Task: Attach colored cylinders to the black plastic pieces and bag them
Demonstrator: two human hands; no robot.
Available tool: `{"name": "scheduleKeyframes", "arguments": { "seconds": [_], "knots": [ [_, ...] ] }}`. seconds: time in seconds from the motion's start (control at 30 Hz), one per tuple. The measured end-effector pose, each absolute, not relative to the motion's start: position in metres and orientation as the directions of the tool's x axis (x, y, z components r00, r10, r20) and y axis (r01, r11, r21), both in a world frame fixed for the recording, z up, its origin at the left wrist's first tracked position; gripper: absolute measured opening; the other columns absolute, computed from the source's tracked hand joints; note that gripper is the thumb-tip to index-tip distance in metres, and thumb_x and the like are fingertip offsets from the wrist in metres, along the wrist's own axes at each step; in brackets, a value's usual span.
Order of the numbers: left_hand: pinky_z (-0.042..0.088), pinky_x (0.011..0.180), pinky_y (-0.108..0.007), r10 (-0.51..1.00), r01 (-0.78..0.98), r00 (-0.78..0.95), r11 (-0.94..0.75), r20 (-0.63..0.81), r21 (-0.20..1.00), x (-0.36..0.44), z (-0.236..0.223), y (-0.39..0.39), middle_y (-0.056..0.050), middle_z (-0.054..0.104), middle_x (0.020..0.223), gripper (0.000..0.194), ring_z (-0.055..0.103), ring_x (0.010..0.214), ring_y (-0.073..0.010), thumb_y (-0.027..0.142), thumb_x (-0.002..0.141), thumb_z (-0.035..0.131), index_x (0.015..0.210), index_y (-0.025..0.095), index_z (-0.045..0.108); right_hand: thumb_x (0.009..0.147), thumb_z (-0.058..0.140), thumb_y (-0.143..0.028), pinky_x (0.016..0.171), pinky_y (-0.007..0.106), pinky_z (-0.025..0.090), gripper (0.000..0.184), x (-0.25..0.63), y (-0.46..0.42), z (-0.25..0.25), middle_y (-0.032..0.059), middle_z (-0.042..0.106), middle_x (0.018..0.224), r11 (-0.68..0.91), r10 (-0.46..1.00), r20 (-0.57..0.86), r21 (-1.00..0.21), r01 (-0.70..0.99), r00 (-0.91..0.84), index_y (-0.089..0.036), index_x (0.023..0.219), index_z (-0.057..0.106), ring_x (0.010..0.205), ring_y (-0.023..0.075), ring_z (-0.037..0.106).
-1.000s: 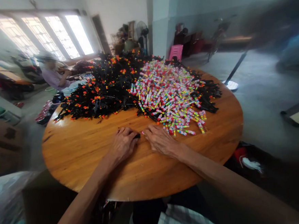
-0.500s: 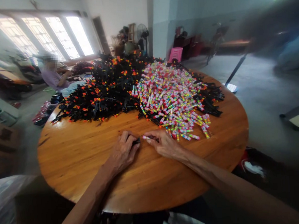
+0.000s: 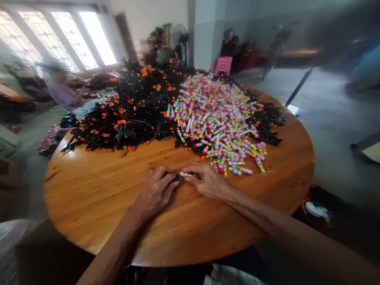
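Both my hands rest on a round wooden table, fingertips meeting near its middle. My left hand is closed around a small black part. My right hand pinches a small tube with pink and coloured bands, its end touching the black part. Just beyond my right hand spreads a heap of the same coloured tubes. To its left lies a larger heap of black parts with orange and red tips.
A seated person works beyond the table's far left. Behind the heaps stand a fan and a pink stool. A dark pole with a white base stands on the grey floor at right.
The two hands have drawn together, and the coloured tube now meets the black part. The view has shifted slightly.
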State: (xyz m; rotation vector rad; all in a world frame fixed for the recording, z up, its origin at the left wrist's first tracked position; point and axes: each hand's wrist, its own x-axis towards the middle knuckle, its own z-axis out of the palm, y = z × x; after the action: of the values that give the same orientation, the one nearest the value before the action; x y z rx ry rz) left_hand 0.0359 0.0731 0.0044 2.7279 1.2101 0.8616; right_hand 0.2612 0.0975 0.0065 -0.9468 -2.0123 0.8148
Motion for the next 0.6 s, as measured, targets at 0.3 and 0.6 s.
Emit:
{"name": "scheduleKeyframes", "arguments": {
  "seconds": [0.3,0.6],
  "knots": [
    [0.055,0.087,-0.039,0.690,0.619,0.554,-0.716,0.465,0.324,0.037,0.009,0.070,-0.011,0.065,0.106,0.019,0.062,0.099,-0.0217,0.021,0.101,0.052,0.108,0.019,0.070,0.088,0.065,-0.019,0.081,0.034,0.056,0.019,0.263,0.099,0.002,0.0065,0.080,0.098,0.438,0.831,0.330,-0.885,0.160,-0.449,-0.019,0.098,0.081,0.088,0.0204,0.072],
    [0.055,0.090,-0.040,0.687,0.559,0.583,-0.727,0.435,0.398,0.038,0.015,0.067,-0.010,0.066,0.105,0.020,0.063,0.099,-0.0207,0.021,0.103,0.050,0.104,0.019,0.070,0.086,0.068,-0.022,0.080,0.034,0.056,0.018,0.272,0.101,0.009,0.0067,0.080,0.097,0.428,0.789,0.315,-0.898,0.104,-0.527,-0.021,0.098,0.082,0.088,0.0199,0.072]
  ]
}}
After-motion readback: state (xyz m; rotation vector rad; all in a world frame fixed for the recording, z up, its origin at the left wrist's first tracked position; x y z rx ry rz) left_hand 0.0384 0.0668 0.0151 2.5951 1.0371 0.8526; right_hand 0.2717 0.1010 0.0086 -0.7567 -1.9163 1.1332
